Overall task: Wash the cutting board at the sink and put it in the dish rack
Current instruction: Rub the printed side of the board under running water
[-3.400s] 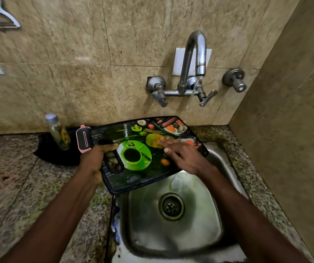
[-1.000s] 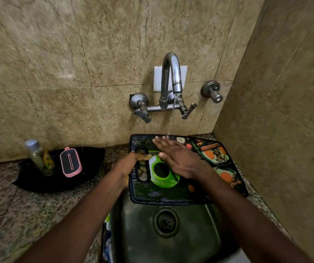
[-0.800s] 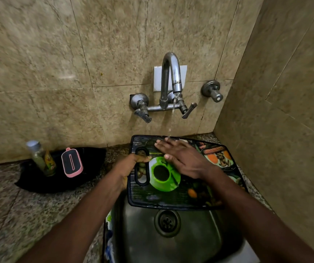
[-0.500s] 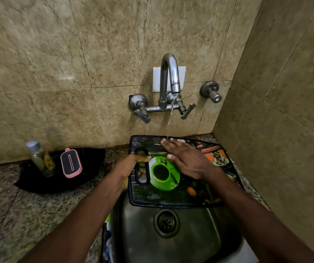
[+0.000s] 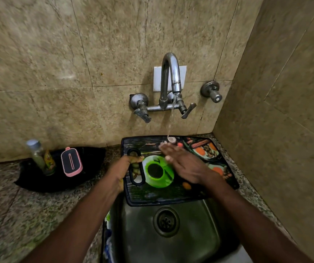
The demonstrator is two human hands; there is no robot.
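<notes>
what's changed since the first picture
The cutting board has shifted right, under the tap, across the back of the sink; the tap now runs, water landing at the board's far edge. Unchanged: the left hand grips its handle end, the right hand lies flat on it.

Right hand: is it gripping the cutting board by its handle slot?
No: the right hand lies flat with straight fingers on the cutting board's printed face, while the left hand grips the handle end.
</notes>
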